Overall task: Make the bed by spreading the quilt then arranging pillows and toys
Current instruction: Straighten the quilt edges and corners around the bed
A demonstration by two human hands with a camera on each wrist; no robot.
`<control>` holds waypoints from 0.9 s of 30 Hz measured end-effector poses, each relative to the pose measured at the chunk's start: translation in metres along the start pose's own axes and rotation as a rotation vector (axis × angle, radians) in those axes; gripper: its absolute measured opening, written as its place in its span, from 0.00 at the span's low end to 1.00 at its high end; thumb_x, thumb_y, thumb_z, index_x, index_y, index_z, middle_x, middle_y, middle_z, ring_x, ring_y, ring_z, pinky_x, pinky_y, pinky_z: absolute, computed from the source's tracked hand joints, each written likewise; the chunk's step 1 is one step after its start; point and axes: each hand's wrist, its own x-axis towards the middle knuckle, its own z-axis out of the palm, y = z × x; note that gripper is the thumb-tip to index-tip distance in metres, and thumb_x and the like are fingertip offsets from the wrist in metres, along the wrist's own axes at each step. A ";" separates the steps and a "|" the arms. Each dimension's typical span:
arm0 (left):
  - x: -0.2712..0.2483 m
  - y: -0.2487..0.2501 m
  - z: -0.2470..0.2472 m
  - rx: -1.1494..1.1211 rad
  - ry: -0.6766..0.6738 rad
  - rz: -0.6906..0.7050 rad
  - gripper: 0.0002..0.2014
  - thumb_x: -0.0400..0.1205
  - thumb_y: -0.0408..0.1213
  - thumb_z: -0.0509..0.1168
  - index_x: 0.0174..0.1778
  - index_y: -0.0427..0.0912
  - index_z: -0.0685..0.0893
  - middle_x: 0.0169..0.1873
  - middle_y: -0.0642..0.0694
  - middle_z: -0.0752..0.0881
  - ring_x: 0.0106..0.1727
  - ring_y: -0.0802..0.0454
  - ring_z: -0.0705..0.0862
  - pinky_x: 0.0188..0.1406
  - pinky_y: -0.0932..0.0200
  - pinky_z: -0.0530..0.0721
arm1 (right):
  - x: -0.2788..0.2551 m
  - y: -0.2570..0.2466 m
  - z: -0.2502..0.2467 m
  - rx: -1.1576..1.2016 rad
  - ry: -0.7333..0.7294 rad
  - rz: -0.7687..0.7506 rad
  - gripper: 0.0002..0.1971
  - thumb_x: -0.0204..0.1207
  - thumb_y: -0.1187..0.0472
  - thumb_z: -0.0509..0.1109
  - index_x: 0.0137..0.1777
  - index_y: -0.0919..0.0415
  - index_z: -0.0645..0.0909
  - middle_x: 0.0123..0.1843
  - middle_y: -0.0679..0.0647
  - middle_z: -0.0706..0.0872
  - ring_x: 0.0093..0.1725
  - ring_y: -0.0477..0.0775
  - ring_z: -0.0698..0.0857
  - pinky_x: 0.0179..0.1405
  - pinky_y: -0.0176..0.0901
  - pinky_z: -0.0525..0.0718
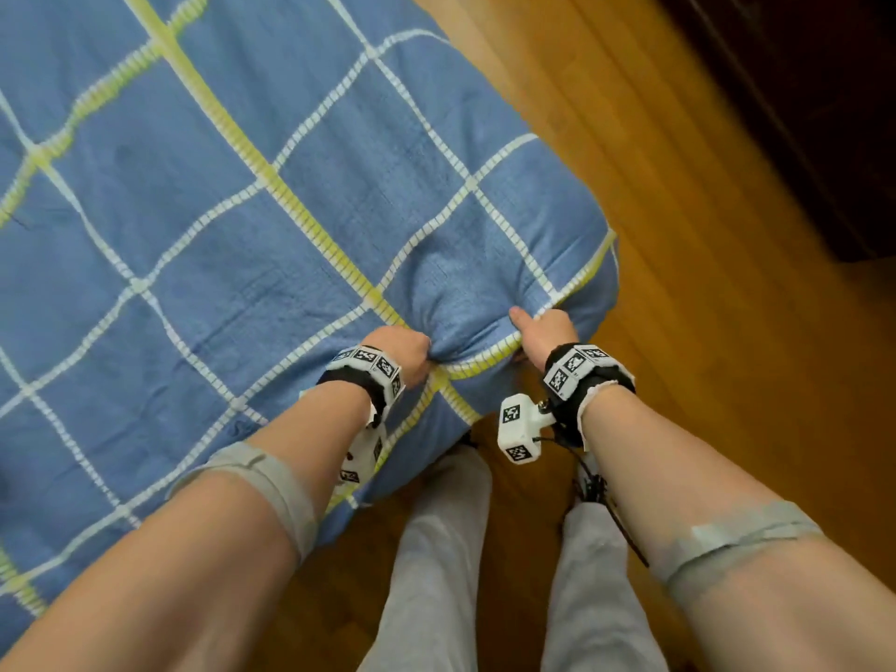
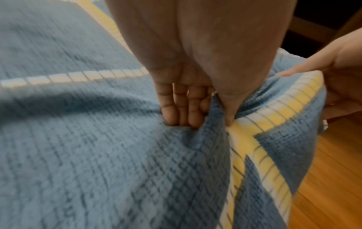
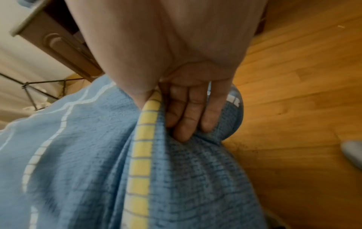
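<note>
A blue quilt [image 1: 203,225] with white and yellow grid lines covers the bed, filling the left and middle of the head view. My left hand [image 1: 405,354] grips a bunched fold of it near the bed's corner; in the left wrist view the curled fingers [image 2: 180,108] and thumb pinch the fabric [image 2: 117,155]. My right hand [image 1: 543,329] grips the quilt's yellow-striped edge a little to the right, thumb on top. In the right wrist view its fingers [image 3: 188,117] curl under the edge of the quilt [image 3: 88,155]. No pillows or toys show.
Wooden floor [image 1: 703,283] runs along the right of the bed and under my legs [image 1: 436,550]. Dark furniture [image 1: 824,114] stands at the far right. A wooden drawer unit [image 3: 54,45] and a thin metal frame [image 3: 29,91] show beyond the bed.
</note>
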 end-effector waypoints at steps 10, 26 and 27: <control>-0.030 0.076 0.009 -0.001 -0.041 -0.007 0.15 0.85 0.51 0.56 0.54 0.45 0.82 0.53 0.40 0.87 0.55 0.39 0.85 0.52 0.47 0.83 | -0.015 0.085 -0.062 -0.033 -0.089 0.007 0.12 0.77 0.51 0.68 0.48 0.60 0.82 0.50 0.58 0.85 0.52 0.61 0.84 0.55 0.51 0.82; -0.157 0.113 -0.148 -0.416 0.222 -0.251 0.26 0.83 0.47 0.63 0.78 0.48 0.70 0.74 0.43 0.77 0.70 0.43 0.80 0.67 0.46 0.80 | -0.127 -0.012 -0.207 -0.097 -0.234 -0.257 0.31 0.79 0.61 0.71 0.80 0.63 0.66 0.79 0.60 0.72 0.77 0.61 0.73 0.77 0.54 0.71; -0.174 0.125 -0.165 -0.437 0.245 -0.249 0.26 0.84 0.48 0.63 0.78 0.48 0.70 0.74 0.43 0.77 0.71 0.44 0.79 0.69 0.47 0.79 | -0.145 -0.022 -0.230 -0.136 -0.233 -0.301 0.30 0.79 0.60 0.71 0.80 0.63 0.68 0.79 0.60 0.73 0.76 0.61 0.74 0.76 0.53 0.72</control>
